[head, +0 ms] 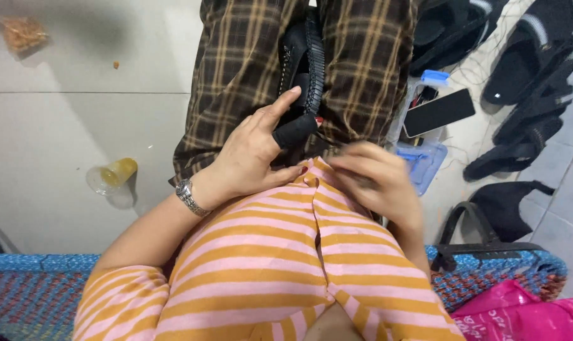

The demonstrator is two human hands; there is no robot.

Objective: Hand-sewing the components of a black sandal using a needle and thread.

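Note:
A black shoe upper [304, 60] with stitched edges lies on my lap, over brown plaid trousers [242, 63]. My left hand [255, 151], with a metal watch at the wrist, grips its lower part; the index finger wears a black finger cover. Just right of it, my right hand [375, 180] is blurred, with fingers curled above the hem of my pink-and-orange striped shirt [280, 252]. What the right hand holds cannot be made out.
A plastic cup of yellow drink [113, 175] stands on the tiled floor at left. A clear box with a blue lid [425, 158] and a black phone [439, 112] sit at right, beside several black sandal pieces [532, 57]. A pink bag [526, 316] lies bottom right.

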